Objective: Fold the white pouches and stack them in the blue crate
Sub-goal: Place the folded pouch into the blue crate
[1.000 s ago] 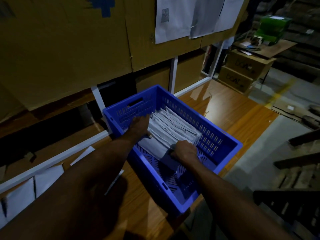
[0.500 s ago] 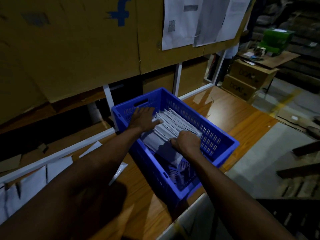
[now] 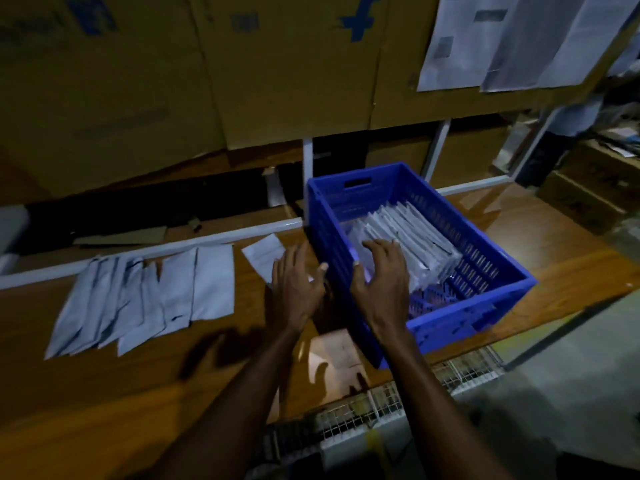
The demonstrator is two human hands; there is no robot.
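Both hands are empty, fingers spread and loose. The left hand (image 3: 294, 289) hovers over the counter (image 3: 104, 393) just outside the blue crate (image 3: 485, 299), over a single white pouch (image 3: 265, 252) lying flat by the crate's left wall. The right hand (image 3: 382, 280) hangs over the crate's near-left wall, fingertips near the folded pouches (image 3: 408, 237). Those stand on edge in a tight row, leaning, long edges running from near left to far right across the crate. Further left, a fan of unfolded pouches (image 3: 145, 292) lies flat on the counter, overlapping, long axes running away from the person toward the cardboard boxes (image 3: 173, 81).
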